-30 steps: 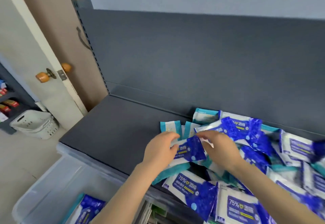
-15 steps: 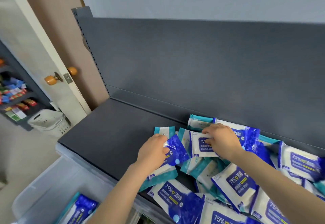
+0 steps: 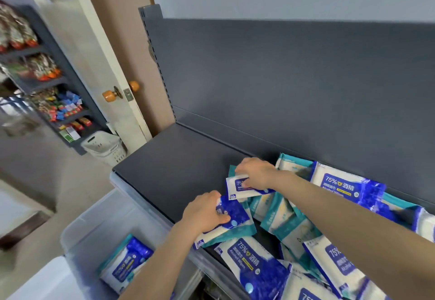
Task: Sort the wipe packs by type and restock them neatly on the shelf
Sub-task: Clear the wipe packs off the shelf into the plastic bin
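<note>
On the shelf (image 3: 179, 170), blue packs (image 3: 236, 213) in left hand (image 3: 203, 213), right hand (image 3: 256, 173)

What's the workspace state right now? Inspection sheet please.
Surface: dark grey shelf; packs are piled on its right part.
Job's things: blue alcohol wipe packs and teal packs lie jumbled together, unsorted.
Clutter: clear bin below the shelf edge, spare pack inside.
Hands: left hand grips a blue pack; right hand pinches a white-fronted pack.
Cables: nothing seen.
Surroundings: door knob, white basket, stocked rack.
</note>
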